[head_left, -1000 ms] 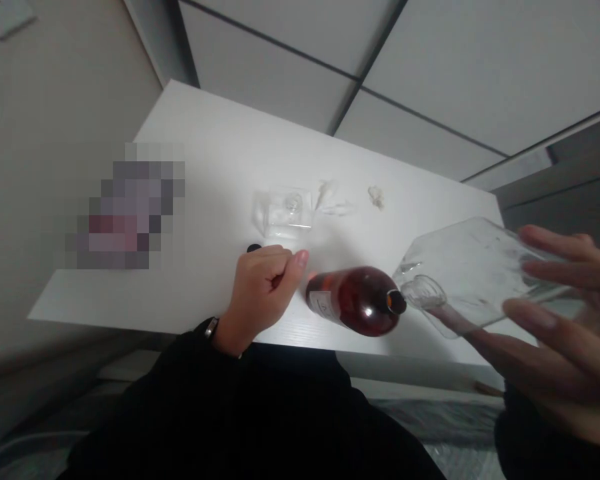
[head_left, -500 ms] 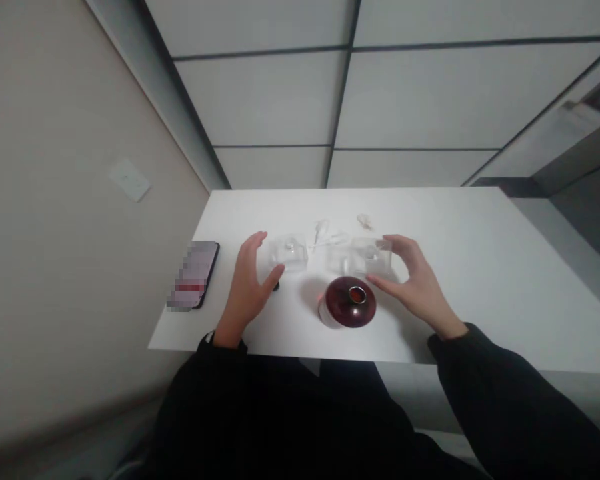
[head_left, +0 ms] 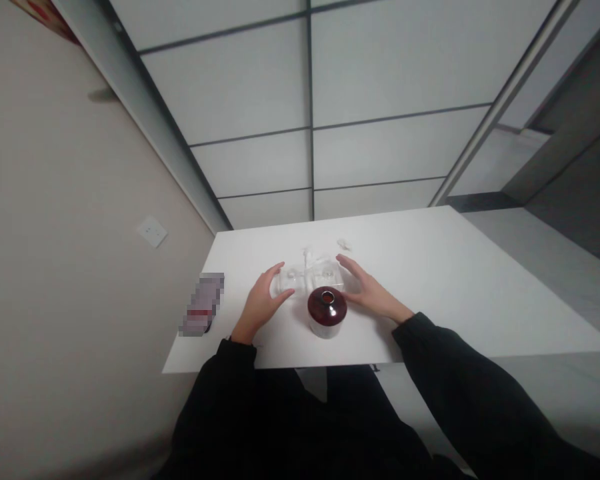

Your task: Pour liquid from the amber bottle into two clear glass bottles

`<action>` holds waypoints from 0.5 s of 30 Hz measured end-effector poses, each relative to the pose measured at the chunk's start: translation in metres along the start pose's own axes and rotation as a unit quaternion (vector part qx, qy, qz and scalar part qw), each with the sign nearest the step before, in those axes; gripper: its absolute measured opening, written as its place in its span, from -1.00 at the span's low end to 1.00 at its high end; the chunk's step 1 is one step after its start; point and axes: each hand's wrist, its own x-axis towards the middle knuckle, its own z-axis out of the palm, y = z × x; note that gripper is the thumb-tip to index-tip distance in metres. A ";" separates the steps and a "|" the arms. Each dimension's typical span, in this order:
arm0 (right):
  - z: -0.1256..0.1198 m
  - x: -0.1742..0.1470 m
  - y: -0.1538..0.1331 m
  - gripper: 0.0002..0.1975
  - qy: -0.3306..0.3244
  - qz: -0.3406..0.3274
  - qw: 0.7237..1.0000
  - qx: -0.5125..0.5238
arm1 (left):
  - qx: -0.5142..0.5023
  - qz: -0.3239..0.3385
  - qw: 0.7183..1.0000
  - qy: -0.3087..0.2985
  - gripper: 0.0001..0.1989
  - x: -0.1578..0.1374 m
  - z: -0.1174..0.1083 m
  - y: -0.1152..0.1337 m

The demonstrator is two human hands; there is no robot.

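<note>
Two small clear plastic boxes stand side by side on the white table, close together. My left hand [head_left: 264,301] curves around the outer end of the left clear box [head_left: 291,279], thumb at its near side and fingers at its far side. At the other end, my right hand [head_left: 373,293] grips the right clear box [head_left: 329,272] in the same way. Just in front of the boxes is a jar [head_left: 327,312] with a glossy dark red lid and a paler body. It hides part of the right box and is close to my right thumb.
Behind the boxes lie thin clear or white pieces [head_left: 307,255] and a small crumpled bit [head_left: 345,245]. A phone [head_left: 203,303] rests near the left edge of the white table [head_left: 430,287]. A wall with a socket [head_left: 153,231] borders the left, and panelled doors [head_left: 260,160] stand behind.
The two boxes have come closer together, and my hands have drawn inward with them. The camera view has shifted and tilted, so the table appears lower.
</note>
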 end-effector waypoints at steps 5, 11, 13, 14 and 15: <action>0.003 -0.050 -0.011 -0.52 0.091 -0.008 0.996 0.017 | 0.018 0.030 0.998 0.043 -0.55 -0.009 -0.003 -0.004; 0.058 -0.083 -0.027 -0.29 0.081 -0.020 0.995 0.045 | 0.028 0.052 0.995 0.077 -0.76 -0.020 0.001 -0.002; 0.074 -0.079 -0.027 -0.17 0.091 -0.017 0.995 0.047 | 0.025 0.058 0.995 0.080 -0.83 -0.021 0.001 -0.001; 0.081 -0.076 -0.027 -0.13 0.098 -0.012 0.994 0.051 | 0.022 0.060 0.995 0.081 -0.86 -0.021 0.000 -0.001; 0.086 -0.073 -0.027 -0.09 0.109 -0.005 0.992 0.056 | 0.019 0.062 0.994 0.083 -0.87 -0.020 0.000 -0.001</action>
